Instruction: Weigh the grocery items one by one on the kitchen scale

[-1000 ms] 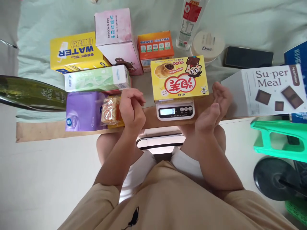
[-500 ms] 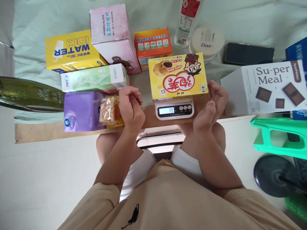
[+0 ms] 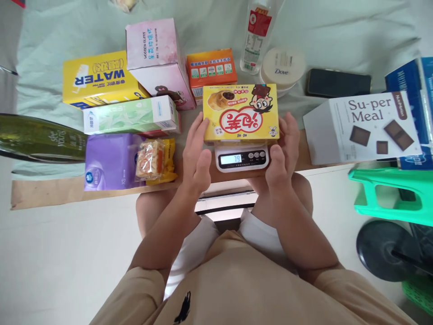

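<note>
— Resting on the small white kitchen scale (image 3: 241, 159) is a yellow snack box (image 3: 241, 113) with a cartoon face and a filled bun printed on it; can you see how the hands meet it?

— Yes. The left hand (image 3: 196, 155) is open, fingers straight and close together, laid flat against the box's left side, thumb pointing back toward the body. The right hand (image 3: 284, 151) mirrors it on the right side, fingers loosely curved along that edge, thumb beside the scale's corner.

— Are they gripping it?

— Both palms press or touch the sides, so the box sits between them. Whether it is lifted off the platform I cannot tell; it looks seated on the scale, whose display shows 79.

— And what lies around?

— All on a brown board (image 3: 67, 194) at the edge of a pale green cloth (image 3: 338, 31). Just left of the left hand is a clear-wrapped pastry pack (image 3: 154, 160), touching a purple tissue pack (image 3: 110, 161). Behind those lies a green and white box (image 3: 130, 115), then a yellow box marked WATER (image 3: 98, 83) and a pink box (image 3: 155, 58). An orange box (image 3: 211, 70) stands just behind the snack box, with a clear bottle (image 3: 255, 38) and a white Dove jar (image 3: 282, 70) near it. Well to the right are a black phone (image 3: 338, 82) and a white Su-per Meal box (image 3: 365, 126).
</note>
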`<state>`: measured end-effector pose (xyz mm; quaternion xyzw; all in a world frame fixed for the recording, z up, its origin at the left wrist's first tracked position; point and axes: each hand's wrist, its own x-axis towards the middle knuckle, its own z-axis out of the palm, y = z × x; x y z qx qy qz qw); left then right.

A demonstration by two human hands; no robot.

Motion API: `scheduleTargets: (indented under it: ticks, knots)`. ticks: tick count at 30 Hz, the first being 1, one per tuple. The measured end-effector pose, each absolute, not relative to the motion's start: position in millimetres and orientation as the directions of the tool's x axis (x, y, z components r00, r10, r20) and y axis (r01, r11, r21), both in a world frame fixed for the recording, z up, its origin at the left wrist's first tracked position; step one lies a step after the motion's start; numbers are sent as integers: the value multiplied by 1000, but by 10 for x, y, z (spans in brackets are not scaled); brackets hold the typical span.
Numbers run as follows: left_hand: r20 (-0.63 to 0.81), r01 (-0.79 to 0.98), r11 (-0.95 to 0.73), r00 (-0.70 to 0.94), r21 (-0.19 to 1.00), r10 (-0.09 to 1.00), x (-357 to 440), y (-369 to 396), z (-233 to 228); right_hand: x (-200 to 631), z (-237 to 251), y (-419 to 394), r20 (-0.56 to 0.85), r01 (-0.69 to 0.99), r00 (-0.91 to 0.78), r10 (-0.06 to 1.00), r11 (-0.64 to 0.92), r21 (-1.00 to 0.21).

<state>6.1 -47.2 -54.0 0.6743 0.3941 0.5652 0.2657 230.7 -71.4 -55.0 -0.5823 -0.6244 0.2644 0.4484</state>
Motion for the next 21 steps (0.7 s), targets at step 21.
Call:
scheduleTargets:
  ticks: [21]
  knots:
    - [685,61,-757,383,651,620,257,-614,-298,3748,252,-1115,343,101,714,610,395,-913]
